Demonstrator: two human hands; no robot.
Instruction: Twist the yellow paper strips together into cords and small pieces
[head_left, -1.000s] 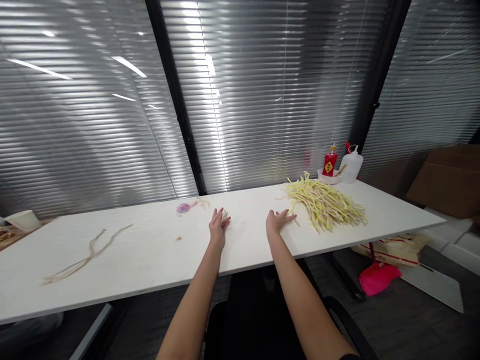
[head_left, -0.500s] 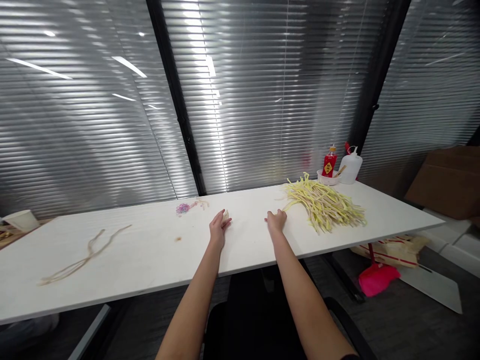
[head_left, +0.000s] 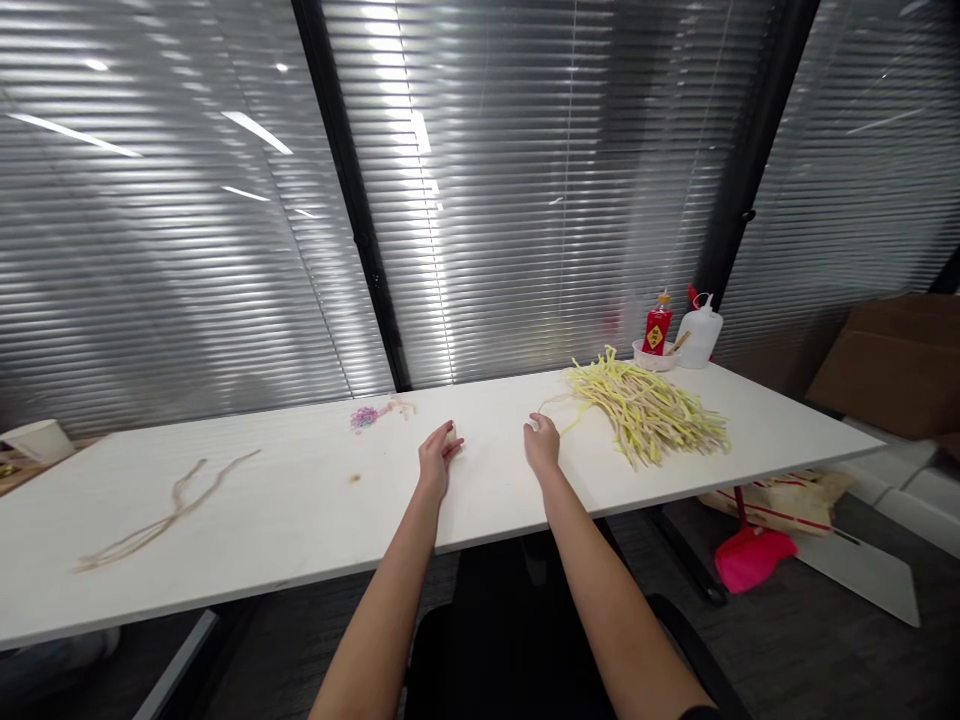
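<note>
Both my arms reach across a long white table [head_left: 300, 520]. My left hand [head_left: 436, 455] rests on the tabletop with its fingers closed round a small pale object that I cannot make out. My right hand [head_left: 541, 442] is closed in a pinch on a thin yellow strip [head_left: 559, 402] that leads back to a heap of yellow and beige strips [head_left: 645, 405] lying to its right.
A red bottle [head_left: 658, 325], a white squeeze bottle [head_left: 701, 330] and a small white bowl [head_left: 651, 354] stand at the table's back right. Beige strands [head_left: 161, 510] lie at left, a pink scrap [head_left: 365, 416] near the middle back. A pink brush [head_left: 754, 552] lies on the floor.
My right hand has drawn left, away from the heap, and closed on one yellow strip that now trails from the heap. My left hand has barely moved.
</note>
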